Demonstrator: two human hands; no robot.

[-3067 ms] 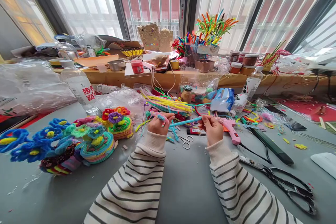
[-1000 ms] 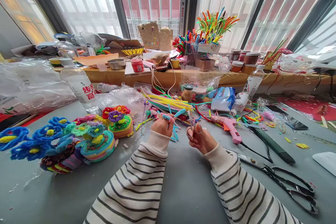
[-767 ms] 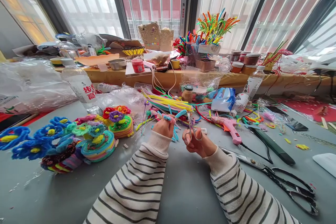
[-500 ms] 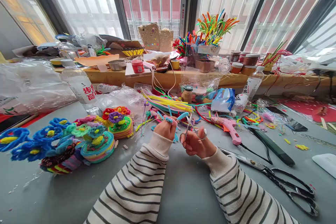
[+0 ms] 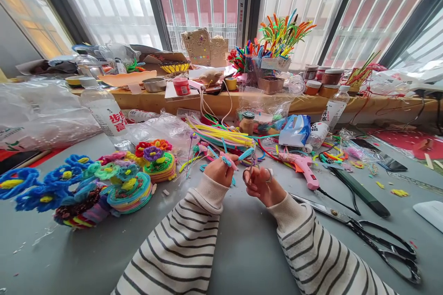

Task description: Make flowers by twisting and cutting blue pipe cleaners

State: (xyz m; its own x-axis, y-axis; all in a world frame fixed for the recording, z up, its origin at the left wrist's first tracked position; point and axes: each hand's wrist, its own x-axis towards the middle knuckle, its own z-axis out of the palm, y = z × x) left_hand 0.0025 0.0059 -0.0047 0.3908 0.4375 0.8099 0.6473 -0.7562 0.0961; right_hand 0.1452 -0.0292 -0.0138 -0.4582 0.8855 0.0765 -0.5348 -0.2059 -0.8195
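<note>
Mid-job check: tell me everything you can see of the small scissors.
The small scissors are silvery, apparently metal, in the grip of the right hand, digits through the loops. Blades point away from the wearer, near the free end of a light-blue pipe cleaner; contact and blade opening are too blurred to tell.

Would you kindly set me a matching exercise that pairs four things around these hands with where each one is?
1. small silver metal scissors
2. pink-and-light-blue bundle of fuzzy stems
3. pink plastic glue gun
4. large black-handled metal scissors

A. on the table, beside the striped cloth right sleeve
B. in the left hand
C. on the table, between the right hand and the long dark-green bar
D. in the right hand

Pairs: 1-D, 2-B, 3-C, 4-A.
</note>
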